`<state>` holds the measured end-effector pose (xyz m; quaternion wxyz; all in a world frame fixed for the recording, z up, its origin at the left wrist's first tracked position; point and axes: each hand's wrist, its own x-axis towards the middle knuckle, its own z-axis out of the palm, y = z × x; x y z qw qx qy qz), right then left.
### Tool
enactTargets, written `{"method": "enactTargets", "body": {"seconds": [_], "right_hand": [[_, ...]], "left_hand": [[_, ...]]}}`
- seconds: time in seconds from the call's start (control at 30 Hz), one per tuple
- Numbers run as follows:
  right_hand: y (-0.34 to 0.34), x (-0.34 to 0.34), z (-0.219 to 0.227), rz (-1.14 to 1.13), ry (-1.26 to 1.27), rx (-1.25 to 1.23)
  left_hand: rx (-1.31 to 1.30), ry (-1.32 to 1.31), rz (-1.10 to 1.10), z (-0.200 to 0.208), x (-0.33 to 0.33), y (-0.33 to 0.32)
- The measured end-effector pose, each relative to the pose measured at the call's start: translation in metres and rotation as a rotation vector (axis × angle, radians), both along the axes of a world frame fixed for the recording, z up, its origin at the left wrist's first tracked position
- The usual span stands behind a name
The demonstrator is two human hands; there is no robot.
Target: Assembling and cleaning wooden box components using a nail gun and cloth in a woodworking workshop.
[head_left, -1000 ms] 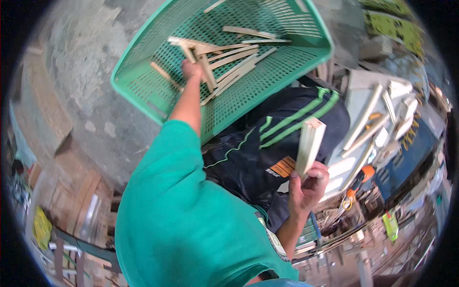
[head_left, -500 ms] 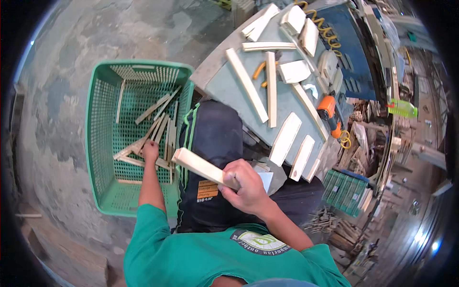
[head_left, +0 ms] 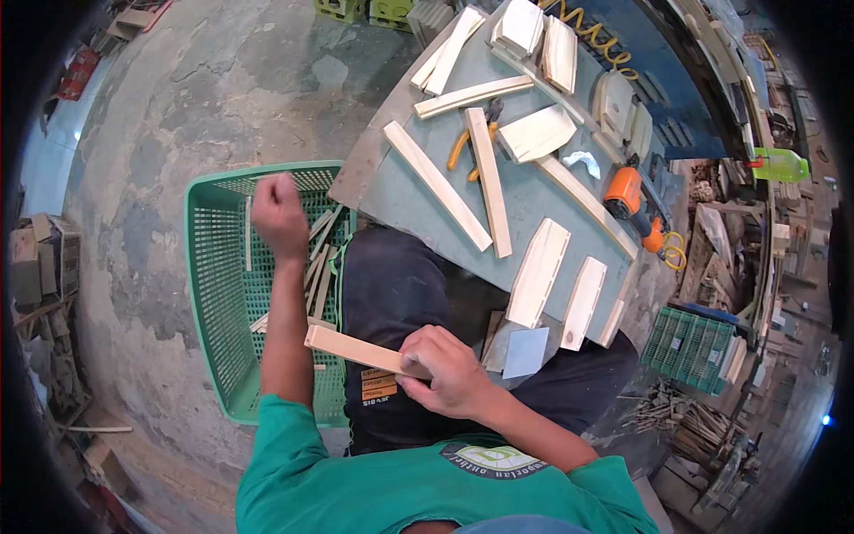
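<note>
Gray, patchy floor [head_left: 133, 205] spreads around the person. Closest in, the right grip [head_left: 447, 372] pinches one end of a pale wooden stick [head_left: 354, 348], thumb and fingers closed snugly on it. The stick is up over the dark trouser leg [head_left: 391, 276], its free end pointing left toward the green basket [head_left: 212, 329]. It looks light, stiff and dry, so it should not bend or slip much. Its flat sides near the middle seem the best place to hold; the edges could have splinters. Farther out, the left grip [head_left: 279, 218] is curled like a fist above the basket; I can't see if anything is tucked inside. Thin sticks [head_left: 318, 276] lie in the basket. Beyond, the table [head_left: 391, 196] has more wood pieces [head_left: 438, 187] and an orange tool [head_left: 625, 191].
</note>
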<state>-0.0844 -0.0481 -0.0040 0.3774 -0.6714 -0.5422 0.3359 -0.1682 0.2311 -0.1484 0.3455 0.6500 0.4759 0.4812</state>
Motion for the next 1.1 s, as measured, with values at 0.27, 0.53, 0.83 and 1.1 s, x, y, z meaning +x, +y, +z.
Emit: {"method": "enactTargets", "body": {"seconds": [0.27,0.53,0.83,1.1], "right_hand": [[-0.004,0.003,0.0,0.005,-0.024,0.041],[-0.013,0.0,0.003,-0.006,-0.021,0.04],[-0.016,-0.001,0.004,-0.025,-0.227,0.203],[-0.024,-0.006,0.012,-0.038,-0.357,0.232]], "left_hand": [[0.447,0.448,-0.594,0.069,0.13,0.035],[0.654,0.498,-0.604,0.105,0.135,0.026],[0.945,0.039,-0.519,0.229,0.074,-0.039],[1.012,-0.159,-0.575,0.274,0.08,-0.096]]}}
